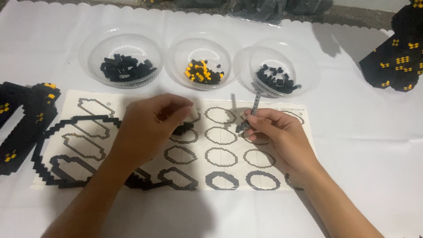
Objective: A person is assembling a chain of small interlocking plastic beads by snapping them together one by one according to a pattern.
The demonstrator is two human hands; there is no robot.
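Strip: thin dark strip of tiny black building bricks (254, 107), pinched at its lower end by right hand (275, 132), upper end rising toward the rightmost bowl.
Handling: judged very light, stiff along its length yet brittle at the joints; likely to snap if bent; best taken low, between fingertip pads, close to the joint being pressed.
Left hand: left hand (147, 128) curled, fingertips closed narrowly on a small black brick piece (183, 128) just above the sheet.
Right hand: fingers closed on the strip, nothing else held.
Sheet: white paper template with printed oval outlines (220, 152) flat on white-covered tabletop (365, 145); black brick loops (66, 176) already laid on some outlines at left.
Left bowl: clear plastic bowl (122, 55), holding black bricks only.
Middle bowl: clear plastic bowl (203, 59), holding mixed black and orange-yellow bricks.
Right bowl: clear plastic bowl (277, 66), holding black bricks.
Surroundings: black brick panels with yellow marks at left edge (24, 128) and top right (396, 61).
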